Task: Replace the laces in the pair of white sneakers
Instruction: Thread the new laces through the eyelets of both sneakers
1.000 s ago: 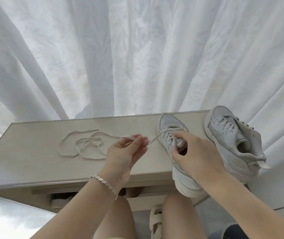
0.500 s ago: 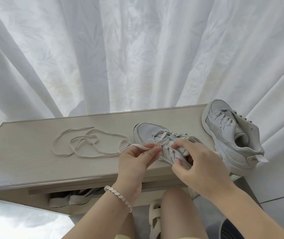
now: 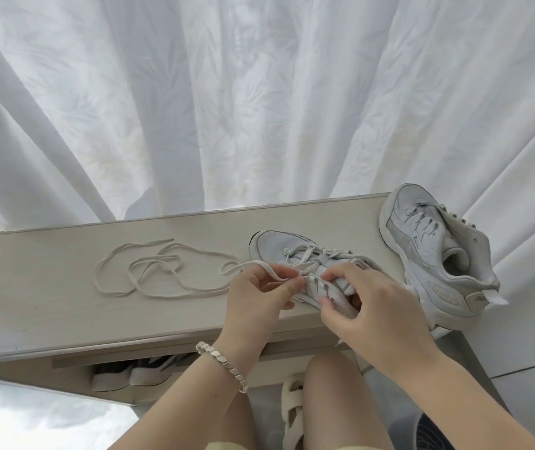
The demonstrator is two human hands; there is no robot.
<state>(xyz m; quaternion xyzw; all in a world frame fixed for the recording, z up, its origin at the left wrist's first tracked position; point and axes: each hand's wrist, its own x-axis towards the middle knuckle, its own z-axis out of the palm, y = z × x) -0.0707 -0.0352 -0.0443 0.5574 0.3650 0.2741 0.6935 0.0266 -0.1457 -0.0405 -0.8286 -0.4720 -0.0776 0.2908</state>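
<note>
Pale bench [image 3: 65,303] before white curtain [image 3: 259,92], left fingers [image 3: 276,278] round lace [image 3: 247,265], right fingers [image 3: 344,271] round sneaker [image 3: 276,246].

Two sneakers [image 3: 272,245] [image 3: 422,241], one loose lace [image 3: 159,271], two hands [image 3: 256,297] [image 3: 376,306], one bracelet [image 3: 224,365], one bench [image 3: 48,303].

Pale wood bench [image 3: 65,306] w/ white leaf-print curtains [image 3: 259,92] behind, daylit.
</note>
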